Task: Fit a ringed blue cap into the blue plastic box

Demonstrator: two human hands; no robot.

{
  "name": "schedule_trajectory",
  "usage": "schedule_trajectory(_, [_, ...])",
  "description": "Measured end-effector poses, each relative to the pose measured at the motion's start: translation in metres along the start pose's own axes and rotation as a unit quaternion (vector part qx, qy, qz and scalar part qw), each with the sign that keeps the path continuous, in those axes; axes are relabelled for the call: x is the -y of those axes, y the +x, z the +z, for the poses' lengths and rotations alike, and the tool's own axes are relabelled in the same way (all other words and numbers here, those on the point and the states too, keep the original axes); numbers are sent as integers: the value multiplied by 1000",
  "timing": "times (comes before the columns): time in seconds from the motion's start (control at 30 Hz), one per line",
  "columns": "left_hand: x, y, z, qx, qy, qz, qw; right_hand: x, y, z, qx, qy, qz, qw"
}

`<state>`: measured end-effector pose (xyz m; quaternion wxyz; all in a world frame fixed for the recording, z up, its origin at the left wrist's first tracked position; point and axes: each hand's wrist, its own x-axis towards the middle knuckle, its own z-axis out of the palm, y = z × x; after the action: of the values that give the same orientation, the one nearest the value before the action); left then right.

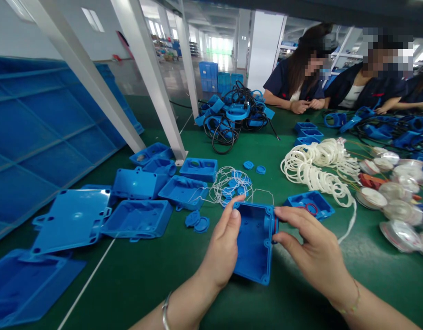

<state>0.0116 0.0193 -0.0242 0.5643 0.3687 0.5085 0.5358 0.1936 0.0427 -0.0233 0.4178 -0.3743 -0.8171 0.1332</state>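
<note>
A blue plastic box (253, 247), its hollow side facing me, is held over the green table. My left hand (222, 240) grips its left side, thumb near the upper rim. With thumb and fingers, my right hand (312, 250) pinches a round blue cap (275, 225) against the box's right side. A thin red ring shows between cap and box. Just behind my right hand lies another blue box (305, 204) with a loose red sealing ring (310, 209) in it. White wire-like loops (228, 183) lie over several blue caps beyond my left hand.
Several blue boxes (137, 220) and a flat lid (72, 217) lie at left, beside metal posts (152, 82). White rings (314, 165) and wrapped spools (371, 198) lie at right. Black cables with blue parts (237, 112) are piled behind. Co-workers (297, 73) sit across the table.
</note>
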Motion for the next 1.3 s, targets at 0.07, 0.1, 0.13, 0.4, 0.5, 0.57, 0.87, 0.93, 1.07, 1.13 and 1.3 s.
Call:
schedule_trajectory(0.07, [0, -2, 1, -8, 33, 25, 999, 1, -1, 0, -1, 9, 43, 999])
schedule_trajectory(0.1, [0, -3, 1, -10, 46, 35, 998, 2, -1, 0, 0, 12, 63, 998])
schedule_trajectory(0.13, [0, -4, 1, -11, 55, 41, 998, 2, 0, 0, 3, 12, 80, 997])
schedule_trajectory(0.4, [2, 3, 2, -5, 28, 4, 1000, 0, 1, 0, 24, -9, 53, 998])
schedule_trajectory(0.5, [2, 5, 3, -4, -21, -18, 1000, 0, 1, 0, 22, -9, -4, 1000])
schedule_trajectory(0.57, [0, 6, 5, -8, -60, -47, 997, -1, 3, -1, 21, -3, -28, 999])
schedule_trajectory(0.87, [-9, 11, -4, 36, -172, -259, 950, -5, 5, -7, 92, 48, -88, 991])
schedule_trajectory(0.93, [-10, 12, -6, 45, -171, -257, 950, -6, 5, -8, 103, 53, -86, 990])
schedule_trajectory(1.07, [-10, 8, -2, 3, -159, -166, 973, -7, 6, -6, 70, 36, -55, 995])
schedule_trajectory(1.13, [-9, 4, 1, -8, -150, -126, 981, -7, 6, -4, 49, 32, -35, 998])
schedule_trajectory(1.3, [-7, -2, 3, -2, -107, -75, 991, -6, 4, -3, 19, 43, -12, 999])
